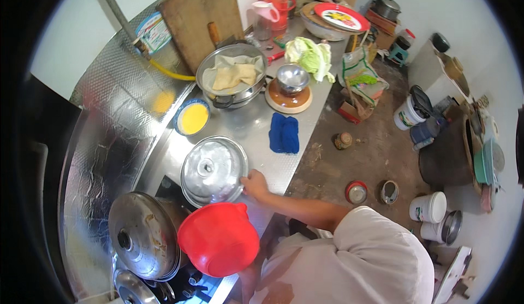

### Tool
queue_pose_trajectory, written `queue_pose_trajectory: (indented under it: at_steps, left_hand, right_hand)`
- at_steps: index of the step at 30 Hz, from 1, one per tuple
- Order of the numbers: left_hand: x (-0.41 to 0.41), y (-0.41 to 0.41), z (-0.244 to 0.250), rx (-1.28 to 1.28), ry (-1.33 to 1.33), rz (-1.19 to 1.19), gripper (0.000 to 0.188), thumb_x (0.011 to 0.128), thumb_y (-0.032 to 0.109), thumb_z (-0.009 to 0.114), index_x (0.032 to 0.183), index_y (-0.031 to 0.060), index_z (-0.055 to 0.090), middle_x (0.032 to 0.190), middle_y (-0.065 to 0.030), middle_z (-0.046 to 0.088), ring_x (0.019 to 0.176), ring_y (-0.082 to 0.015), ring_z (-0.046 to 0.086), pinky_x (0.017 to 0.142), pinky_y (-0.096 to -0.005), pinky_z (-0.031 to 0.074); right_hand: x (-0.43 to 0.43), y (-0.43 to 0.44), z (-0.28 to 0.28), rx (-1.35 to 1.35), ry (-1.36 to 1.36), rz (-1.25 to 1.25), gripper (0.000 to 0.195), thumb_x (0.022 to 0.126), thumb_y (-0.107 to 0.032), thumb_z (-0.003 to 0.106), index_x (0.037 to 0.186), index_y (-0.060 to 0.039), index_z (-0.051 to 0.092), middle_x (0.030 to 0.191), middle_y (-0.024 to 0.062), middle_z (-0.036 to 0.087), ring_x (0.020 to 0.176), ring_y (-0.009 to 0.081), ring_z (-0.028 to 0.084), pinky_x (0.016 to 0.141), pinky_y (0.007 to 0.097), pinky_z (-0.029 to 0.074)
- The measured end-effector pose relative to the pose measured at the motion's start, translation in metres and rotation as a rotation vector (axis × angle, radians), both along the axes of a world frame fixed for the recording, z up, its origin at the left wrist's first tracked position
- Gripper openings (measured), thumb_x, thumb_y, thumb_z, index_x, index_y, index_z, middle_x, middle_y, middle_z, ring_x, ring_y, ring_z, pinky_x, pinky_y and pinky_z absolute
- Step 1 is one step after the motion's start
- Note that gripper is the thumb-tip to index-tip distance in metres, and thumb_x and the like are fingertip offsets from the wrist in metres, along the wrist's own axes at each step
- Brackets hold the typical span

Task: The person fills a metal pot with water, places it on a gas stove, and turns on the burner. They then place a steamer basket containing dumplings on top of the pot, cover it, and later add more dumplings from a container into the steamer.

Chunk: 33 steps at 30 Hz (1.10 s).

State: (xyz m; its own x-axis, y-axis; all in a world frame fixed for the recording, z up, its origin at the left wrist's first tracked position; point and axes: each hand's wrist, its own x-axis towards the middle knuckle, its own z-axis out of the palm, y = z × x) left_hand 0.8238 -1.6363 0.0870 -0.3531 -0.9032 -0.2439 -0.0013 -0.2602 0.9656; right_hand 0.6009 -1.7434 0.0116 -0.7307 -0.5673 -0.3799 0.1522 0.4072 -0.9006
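My right hand (255, 184) reaches across the steel counter, its fingers closed at the right edge of a round, shiny metal lid (211, 171). A small red piece shows under these fingers; whether it is a handle I cannot tell. In front of me a red plastic basin (219, 240) with a pouring lip is held tilted, close to that lid. My left forearm (247, 281) comes up behind the basin, and the basin hides most of my left hand. A large lidded steel pot (141, 236) stands at the basin's left.
Beyond the lid are a bowl of yellow liquid (194, 118), a cloth-lined steamer pot (231, 76), a folded blue cloth (284, 134), a metal bowl (292, 78) on a brown lid (288, 97), and a cabbage (309, 56). Jars and buckets (428, 206) stand on the floor at right.
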Motion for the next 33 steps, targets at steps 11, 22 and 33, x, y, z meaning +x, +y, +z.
queue_pose_trajectory:
  at_steps: [11,22,33]
  left_hand:
    - [-0.017,0.008,0.021,-0.027,0.142,-0.241,0.022,0.079,-0.007,0.059,0.099,0.0005,0.058,0.087,-0.0071,0.060,0.073,-0.0148,0.058,0.070,-0.0283,0.047]
    - [-0.174,-0.011,0.022,-0.132,0.015,-0.063,0.022,0.072,-0.014,0.063,0.089,-0.0004,0.060,0.083,-0.0065,0.063,0.074,-0.0148,0.060,0.071,-0.0292,0.048]
    - [-0.372,-0.019,0.056,-0.057,0.066,0.108,0.034,0.070,-0.016,0.059,0.100,0.0000,0.062,0.092,-0.0081,0.064,0.087,-0.0187,0.061,0.084,-0.0325,0.047]
  right_hand:
    - [-0.132,0.245,0.088,-0.280,-0.139,-0.586,0.007,0.084,-0.007,0.055,0.078,-0.0045,0.053,0.068,0.0056,0.057,0.057,0.0149,0.058,0.049,0.0262,0.050]
    - [-0.343,0.376,0.079,-0.271,0.389,-0.907,0.015,0.083,-0.010,0.054,0.069,-0.0080,0.049,0.059,0.0016,0.051,0.052,0.0130,0.058,0.044,0.0222,0.048]
    - [-0.666,0.227,0.156,-0.714,0.026,-0.837,0.015,0.085,-0.009,0.053,0.072,-0.0007,0.050,0.065,0.0100,0.058,0.052,0.0178,0.059,0.043,0.0250,0.046]
